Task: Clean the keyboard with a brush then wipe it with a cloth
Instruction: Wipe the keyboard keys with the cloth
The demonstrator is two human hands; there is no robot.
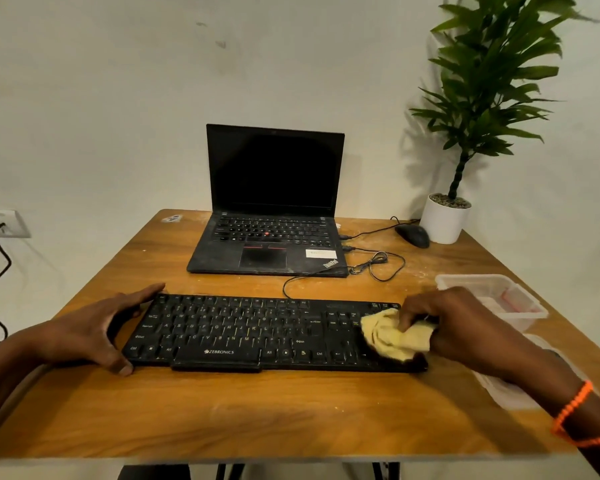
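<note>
A small office or home desk corner: a wooden table (257,410) pushed against a plain pale wall (118,98), an open laptop (271,202) at the far side, a wired mouse (412,235) and potted plant (465,133) far right, wall socket (0,222) at left.

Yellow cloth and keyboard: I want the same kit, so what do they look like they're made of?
The yellow cloth looks like soft napped fabric, perhaps microfibre: it bunches in loose folds under the right hand. The keyboard looks like matte black moulded plastic with printed white legends, dulled by dust. The left hand steadies its end.
</note>
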